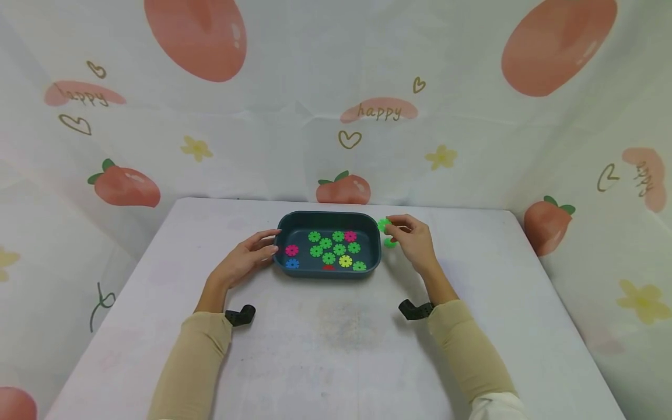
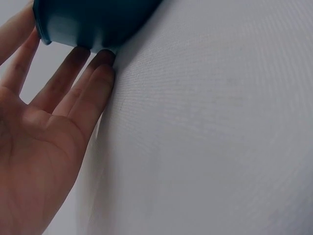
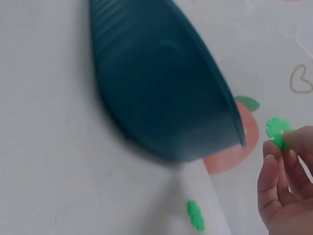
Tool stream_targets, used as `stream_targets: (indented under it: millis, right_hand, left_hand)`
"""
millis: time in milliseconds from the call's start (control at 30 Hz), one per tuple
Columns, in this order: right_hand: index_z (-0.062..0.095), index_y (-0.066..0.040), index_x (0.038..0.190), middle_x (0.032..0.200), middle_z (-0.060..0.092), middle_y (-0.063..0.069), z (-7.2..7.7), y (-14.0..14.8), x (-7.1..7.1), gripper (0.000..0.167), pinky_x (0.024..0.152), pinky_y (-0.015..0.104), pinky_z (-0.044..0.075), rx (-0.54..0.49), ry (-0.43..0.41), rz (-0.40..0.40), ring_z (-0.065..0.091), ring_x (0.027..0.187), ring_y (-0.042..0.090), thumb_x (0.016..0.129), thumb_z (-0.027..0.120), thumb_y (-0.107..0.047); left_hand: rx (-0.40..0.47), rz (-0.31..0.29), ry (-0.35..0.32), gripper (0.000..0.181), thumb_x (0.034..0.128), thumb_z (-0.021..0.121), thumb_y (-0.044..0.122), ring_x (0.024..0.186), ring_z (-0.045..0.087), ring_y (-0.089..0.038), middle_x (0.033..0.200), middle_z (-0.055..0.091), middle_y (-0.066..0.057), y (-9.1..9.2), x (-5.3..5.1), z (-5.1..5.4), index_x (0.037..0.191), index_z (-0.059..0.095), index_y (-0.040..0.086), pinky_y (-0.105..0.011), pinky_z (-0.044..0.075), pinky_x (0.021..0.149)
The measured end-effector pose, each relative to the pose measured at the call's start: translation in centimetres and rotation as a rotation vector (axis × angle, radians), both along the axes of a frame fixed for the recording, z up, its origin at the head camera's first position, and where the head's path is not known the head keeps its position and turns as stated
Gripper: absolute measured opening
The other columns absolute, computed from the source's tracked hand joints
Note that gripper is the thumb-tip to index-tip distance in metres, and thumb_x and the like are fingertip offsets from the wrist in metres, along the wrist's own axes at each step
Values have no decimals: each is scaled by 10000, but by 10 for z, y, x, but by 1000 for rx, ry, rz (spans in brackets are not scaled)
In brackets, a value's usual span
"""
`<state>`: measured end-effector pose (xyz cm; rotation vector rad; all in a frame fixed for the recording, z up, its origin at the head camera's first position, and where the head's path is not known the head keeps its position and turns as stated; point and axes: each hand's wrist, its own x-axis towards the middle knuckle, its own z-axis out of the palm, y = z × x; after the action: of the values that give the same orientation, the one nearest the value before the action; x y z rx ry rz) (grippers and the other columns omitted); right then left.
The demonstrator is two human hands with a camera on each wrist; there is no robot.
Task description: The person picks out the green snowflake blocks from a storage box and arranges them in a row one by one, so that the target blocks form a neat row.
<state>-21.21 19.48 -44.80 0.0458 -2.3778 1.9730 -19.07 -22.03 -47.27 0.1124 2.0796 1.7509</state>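
Observation:
A dark teal plastic tray (image 1: 328, 274) stands on the table with several flat, notched snowflake discs inside, mostly green, plus pink, blue, yellow and red ones. My left hand (image 1: 244, 261) rests its extended fingers against the tray's left end; the left wrist view shows the fingertips touching the outer wall (image 2: 73, 29). Beyond the opposite end, my right hand (image 1: 416, 242) pinches a green snowflake disc (image 3: 277, 129) between thumb and fingers, raised beside the rim. A second green disc (image 3: 195, 215) lies on the table just below that hand.
The white table (image 1: 336, 350) runs back to a printed cloth backdrop (image 1: 283, 134) with peaches, hearts and flowers. Black wrist-worn cameras stick out inward from the left wrist (image 1: 241, 315) and right wrist (image 1: 415, 310).

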Motion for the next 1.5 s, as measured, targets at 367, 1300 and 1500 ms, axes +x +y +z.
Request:
stream_targets:
  millis: [367, 1300, 1500]
  right_hand:
    - [730, -64, 1187, 977, 714, -92, -14, 17, 1, 304, 722, 165, 579, 102, -49, -65, 678, 854, 35, 956, 729, -262]
    - [758, -27, 1137, 1045, 765, 197, -27, 38, -1, 267, 601, 191, 511, 501, -105, -135, 679, 718, 147, 951, 663, -193]
    - [760, -12, 1128, 1074, 768, 192, -28, 35, -3, 255, 766, 315, 564, 584, -93, -113, 714, 960, 316, 954, 668, -174]
  left_hand:
    - [-2, 0, -5, 645, 1001, 661, 341, 1516, 358, -364, 1673, 294, -138, -3, -1, -1, 1568, 379, 223, -532, 314, 1250]
    - [4, 6, -18, 657, 996, 668, 346, 1510, 370, -364, 1672, 298, -133, 0, 0, 1, 1569, 379, 204, -518, 346, 1229]
    - [3, 3, -10, 652, 1001, 661, 341, 1509, 368, -368, 1676, 286, -134, -1, 0, 1, 1571, 374, 206, -522, 340, 1232]
